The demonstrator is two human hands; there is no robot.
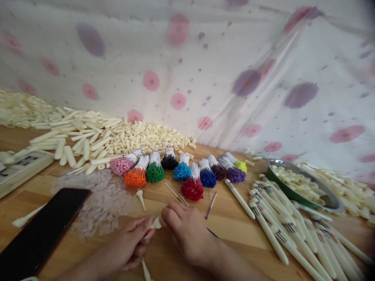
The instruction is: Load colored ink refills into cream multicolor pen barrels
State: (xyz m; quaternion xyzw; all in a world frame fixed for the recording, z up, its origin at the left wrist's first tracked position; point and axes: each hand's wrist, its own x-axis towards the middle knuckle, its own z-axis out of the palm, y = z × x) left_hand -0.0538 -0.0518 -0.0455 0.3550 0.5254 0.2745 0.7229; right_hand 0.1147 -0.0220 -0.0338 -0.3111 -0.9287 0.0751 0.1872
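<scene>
My left hand (136, 240) pinches a small cream plastic pen part (156, 223) between thumb and fingers. Right beside it, my right hand (187, 232) has its fingers curled down close to that part; what they grip, if anything, is hidden. Past the right hand's wrist a thin dark green refill (212, 233) sticks out on the wooden table. Ahead of the hands lie a cream cone-shaped piece (141, 200), a loose purple-tipped refill (211, 205) and two more thin refills (172, 191). Another cream piece (145, 269) lies below the left hand.
Bundled refills in several colours, such as red (192, 187) and orange (135, 175), form a row. Finished-looking multicolour pens (281, 222) lie right, near a metal bowl (271, 171) of cream parts. Clear plastic bits (99, 203), a phone (43, 230) and piled cream barrels (79, 136) lie left.
</scene>
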